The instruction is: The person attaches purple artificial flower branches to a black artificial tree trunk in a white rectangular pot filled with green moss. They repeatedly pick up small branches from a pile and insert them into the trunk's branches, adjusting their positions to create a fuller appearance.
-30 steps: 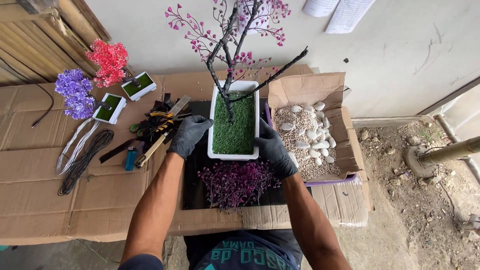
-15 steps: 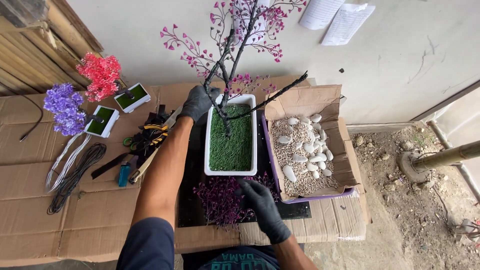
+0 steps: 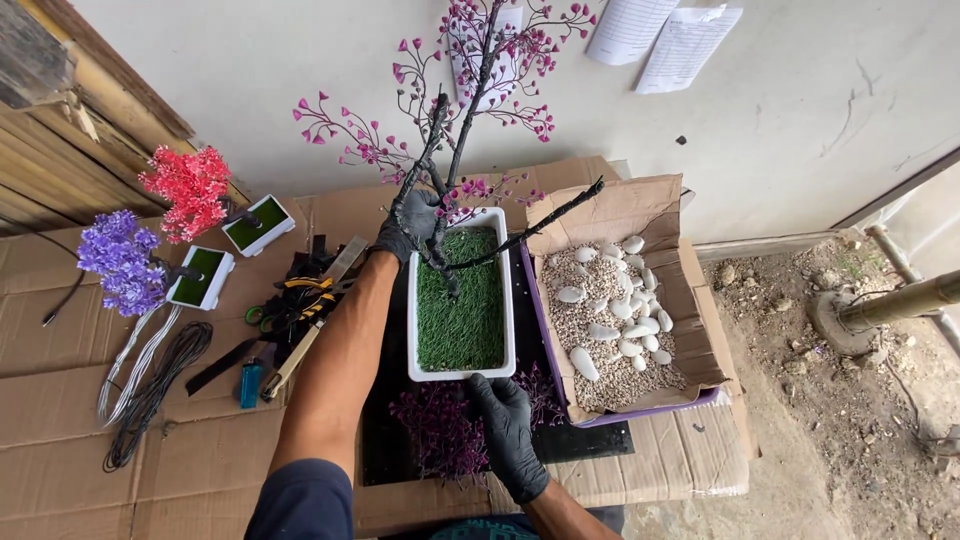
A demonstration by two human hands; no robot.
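Note:
A white rectangular planter (image 3: 412, 318) filled with green artificial grass holds a black wire tree (image 3: 463, 140) with small pink blossoms. My left hand (image 3: 408, 226), in a black glove, grips a lower branch of the tree near its trunk at the planter's far end. My right hand (image 3: 505, 420), also gloved, rests on the pile of loose purple flower sprigs (image 3: 436, 432) just below the planter's near edge; whether it pinches one is hidden.
A cardboard box of white pebbles (image 3: 610, 320) sits right of the planter. Small potted red tree (image 3: 190, 190) and purple tree (image 3: 120, 260), scissors and pliers (image 3: 290, 300), a lighter (image 3: 250, 382) and wire coils (image 3: 150, 390) lie left on flattened cardboard. Dirt ground lies right.
Both hands left the planter's sides. The left one reached up to the tree's lower branch. The right one dropped to the purple sprigs in front.

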